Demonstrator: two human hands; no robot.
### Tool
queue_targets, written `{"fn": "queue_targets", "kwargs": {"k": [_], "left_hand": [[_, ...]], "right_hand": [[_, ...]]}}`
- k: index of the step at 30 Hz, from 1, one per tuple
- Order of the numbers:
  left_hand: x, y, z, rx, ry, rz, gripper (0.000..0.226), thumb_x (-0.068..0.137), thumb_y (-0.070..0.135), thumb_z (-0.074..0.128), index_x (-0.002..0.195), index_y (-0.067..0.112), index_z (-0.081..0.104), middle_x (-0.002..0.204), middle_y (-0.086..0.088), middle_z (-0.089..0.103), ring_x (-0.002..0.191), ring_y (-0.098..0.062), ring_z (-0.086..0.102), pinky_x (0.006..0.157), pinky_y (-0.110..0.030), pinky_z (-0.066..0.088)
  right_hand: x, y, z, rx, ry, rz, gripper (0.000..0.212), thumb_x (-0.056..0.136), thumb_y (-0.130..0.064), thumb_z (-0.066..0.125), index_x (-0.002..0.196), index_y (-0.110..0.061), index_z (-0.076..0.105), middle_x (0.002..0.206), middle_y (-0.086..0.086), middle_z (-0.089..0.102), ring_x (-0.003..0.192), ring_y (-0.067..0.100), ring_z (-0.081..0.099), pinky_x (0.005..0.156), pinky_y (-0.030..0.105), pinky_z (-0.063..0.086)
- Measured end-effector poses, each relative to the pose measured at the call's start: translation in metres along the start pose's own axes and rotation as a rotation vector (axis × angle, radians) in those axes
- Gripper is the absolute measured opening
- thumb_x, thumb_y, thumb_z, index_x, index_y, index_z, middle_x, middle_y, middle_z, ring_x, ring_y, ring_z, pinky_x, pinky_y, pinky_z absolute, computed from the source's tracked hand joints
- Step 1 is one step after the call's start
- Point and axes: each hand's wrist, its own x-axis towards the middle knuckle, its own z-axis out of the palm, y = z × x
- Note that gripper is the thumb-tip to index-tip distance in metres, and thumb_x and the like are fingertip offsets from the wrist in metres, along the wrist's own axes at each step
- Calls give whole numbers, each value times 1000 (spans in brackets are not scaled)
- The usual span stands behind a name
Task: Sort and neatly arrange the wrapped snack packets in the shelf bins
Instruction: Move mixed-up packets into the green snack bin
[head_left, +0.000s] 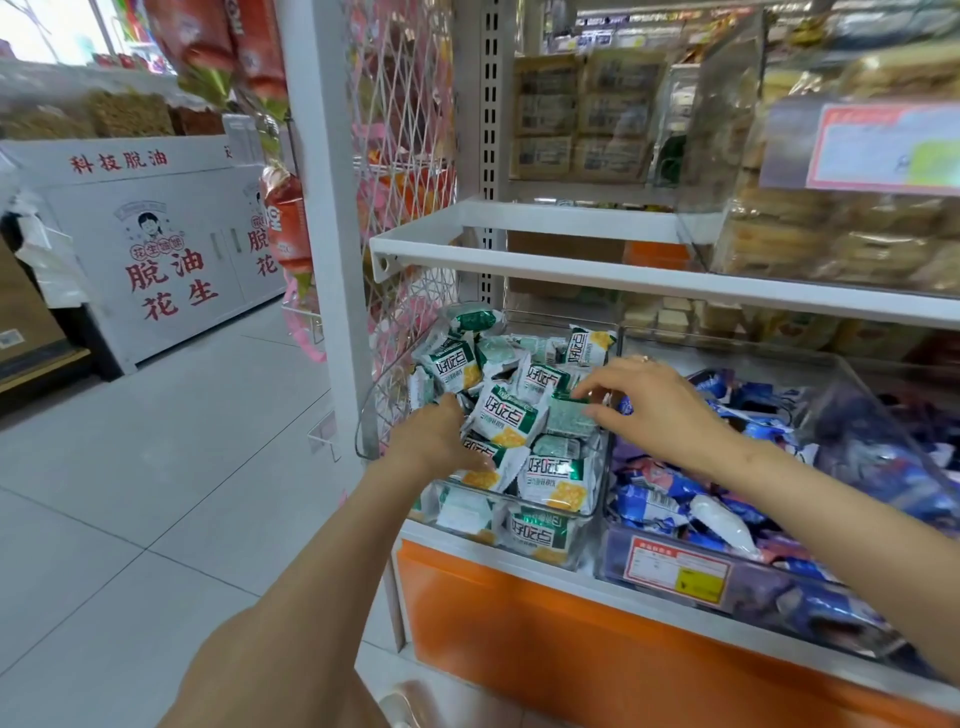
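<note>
Right hand (654, 405) centre frame, thumb and forefinger pinching green packet (569, 418). Left hand (434, 439) just left of it, fingertips buried in packet pile (550, 483); we cannot tell its grip. Both hands over clear bin (519, 501), centre, holding jumbled pile. To right we see second bin (769, 597) just beside first, full of blue packets (654, 506). White shelf (597, 275) across frame above. Orange panel (519, 623) below bins.

body | both forearms (363, 519) bare; R hand (660, 402) w/ ring (644, 358) on finger
</note>
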Motion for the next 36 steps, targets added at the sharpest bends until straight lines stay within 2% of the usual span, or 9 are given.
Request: {"fn": "queue_targets", "kwargs": {"k": [2, 5, 10, 13, 15, 19, 22, 29, 36], "left_hand": [[2, 0, 1, -48, -20, -12, 58, 77, 40, 74, 115, 9, 45, 95, -8, 58, 91, -25, 57, 75, -36, 48], [3, -1, 3, -37, -10, 17, 41, 76, 43, 74, 87, 13, 48, 82, -3, 51, 81, -22, 51, 67, -29, 39], [0, -5, -1, -123, 105, 30, 57, 78, 42, 72, 115, 3, 54, 113, -16, 60, 103, -32, 57, 86, -39, 48], [-9, 0, -7, -237, 296, 117, 40, 86, 35, 65, 111, 4, 57, 99, -5, 66, 92, -25, 61, 80, -36, 50], [-19, 7, -9, -290, 364, 236, 27, 90, 27, 62, 109, 9, 59, 87, 4, 61, 84, -18, 59, 77, -33, 50], [-28, 15, -6, -258, 364, 427, 13, 90, 18, 61, 101, 13, 63, 83, 6, 60, 79, -13, 58, 75, -34, 52], [-30, 17, -4, -280, 382, 458, 10, 89, 13, 60, 98, 12, 64, 82, 4, 62, 80, -15, 60, 75, -35, 52], [-41, 43, 5, -294, 349, 567, 10, 90, 10, 57, 97, 12, 64, 78, 5, 61, 79, -15, 59, 75, -34, 51], [-43, 61, 8, -285, 330, 604, 10, 91, 13, 56, 95, 16, 64, 80, 4, 65, 78, -14, 61, 73, -37, 52]], "right_hand": [[-8, 4, 0, 5, 4, 16, 15, 88, -26, 63, 102, -27, 69, 88, -8, 62, 84, 13, 55, 80, 33, 44], [-17, 4, 4, 46, 37, 36, 14, 88, -24, 64, 101, -26, 70, 90, -4, 63, 87, 15, 55, 78, 28, 39], [-25, -10, 15, 33, 99, -22, 13, 89, -23, 62, 100, -23, 70, 90, -5, 61, 87, 13, 45, 80, 25, 24], [-30, -19, 19, 8, 72, -74, 16, 92, -25, 59, 104, -22, 69, 99, -5, 60, 92, 8, 40, 79, 24, 21], [-32, -23, 21, 13, 57, -95, 17, 93, -25, 57, 105, -21, 69, 101, -4, 61, 95, 11, 44, 79, 23, 20], [-36, -24, 24, 37, 79, -97, 16, 92, -23, 57, 102, -21, 70, 99, -4, 60, 92, 8, 39, 79, 21, 19], [-40, -20, 25, 66, 94, -83, 14, 92, -22, 58, 100, -22, 70, 95, -7, 57, 88, 5, 34, 81, 23, 21], [-42, -15, 22, 108, 138, -63, 12, 89, -18, 61, 96, -21, 71, 94, -4, 60, 86, 8, 40, 78, 21, 22], [-41, -3, 13, 126, 172, -15, 11, 87, -14, 64, 93, -18, 71, 92, -1, 61, 88, 19, 52, 85, 31, 38]]}}
